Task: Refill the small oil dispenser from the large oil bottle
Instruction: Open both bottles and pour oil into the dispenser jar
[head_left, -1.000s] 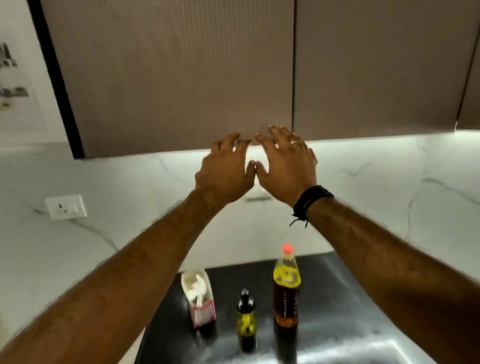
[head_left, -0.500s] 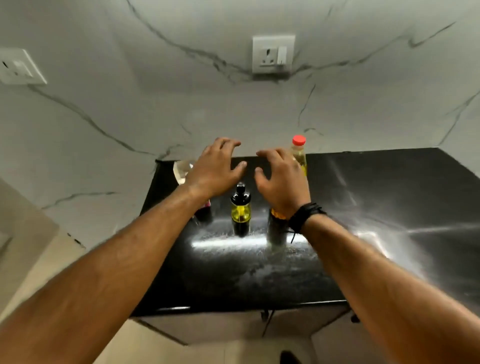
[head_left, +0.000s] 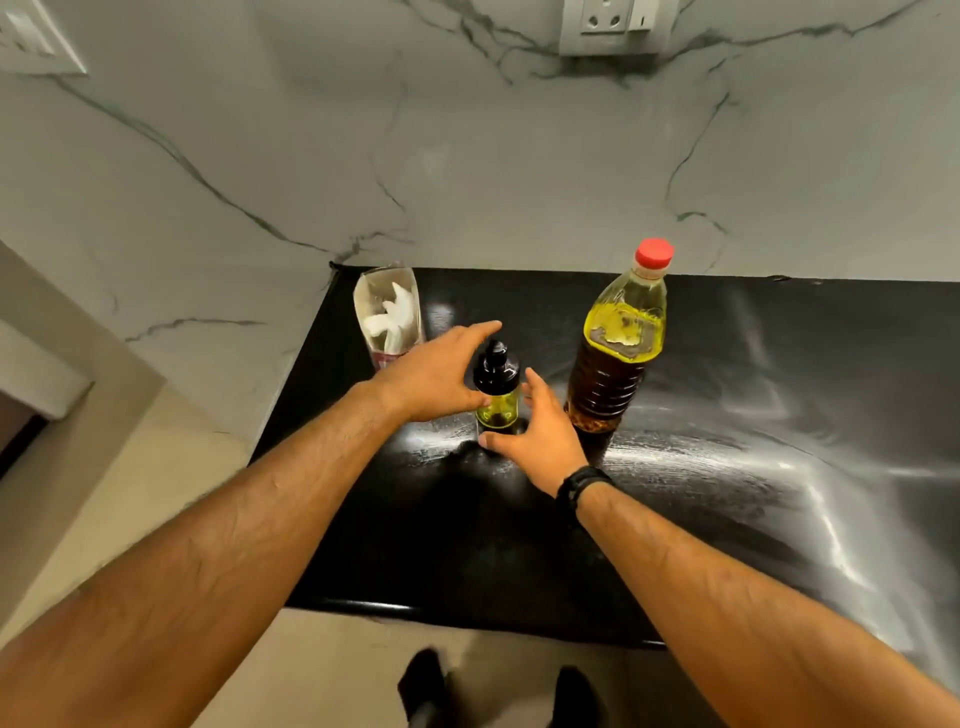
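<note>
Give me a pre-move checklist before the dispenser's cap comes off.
1. Small oil dispenser upright on the black counter: ok.
2. Left hand beside the dispenser, thumb at its glass: ok; firm grip: cannot tell.
3. Right hand at the dispenser's base, fingers not closed round it: not ok for holding it steady yet.
4. Dispenser's black cap on: ok; how tight: cannot tell.
5. Large oil bottle upright, red cap on, close to the right: ok.
6. Open packet behind the left hand, apart from the dispenser: ok.
</note>
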